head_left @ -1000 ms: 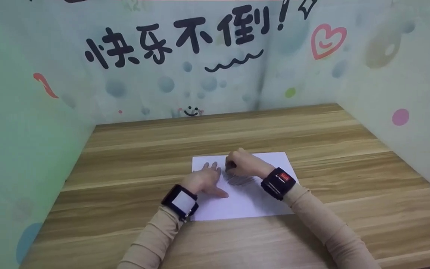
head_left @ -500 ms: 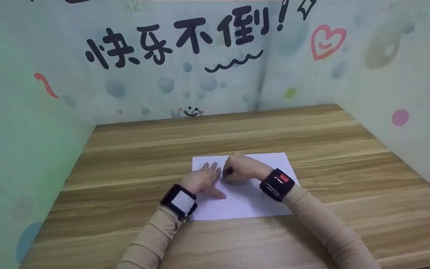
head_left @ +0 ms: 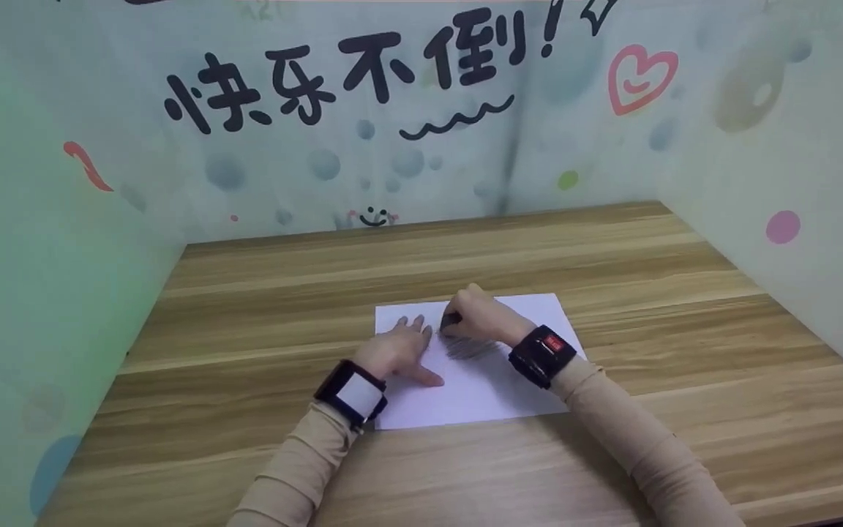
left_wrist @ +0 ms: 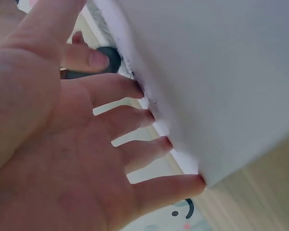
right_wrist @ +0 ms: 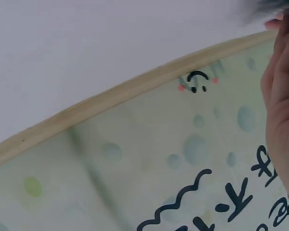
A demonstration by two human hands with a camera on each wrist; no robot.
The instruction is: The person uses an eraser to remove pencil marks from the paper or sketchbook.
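A white sheet of paper [head_left: 476, 399] lies on the wooden table. My left hand [head_left: 396, 353] rests on its left part, fingers spread and fairly straight; in the left wrist view the fingertips [left_wrist: 164, 143] press along the sheet. My right hand [head_left: 487, 316] grips a small dark thing with a rounded end [left_wrist: 113, 58], close over the upper middle of the paper; its kind I cannot tell. Grey-black streaky marks [head_left: 471, 348] cover the paper beneath that hand. Dark specks and smears show near my left fingers. In the right wrist view the right hand is cut off at the edge.
The wood-grain table [head_left: 260, 307] reaches to printed wall panels at the back, left and right. Black lettering [head_left: 348, 73] and a heart [head_left: 641, 80] decorate the back panel. Both wrists wear black straps [head_left: 543, 356] with cameras.
My right hand dips slightly toward me over the marks, then moves back up toward the sheet's far edge, still gripping the dark thing. The left hand stays in place.
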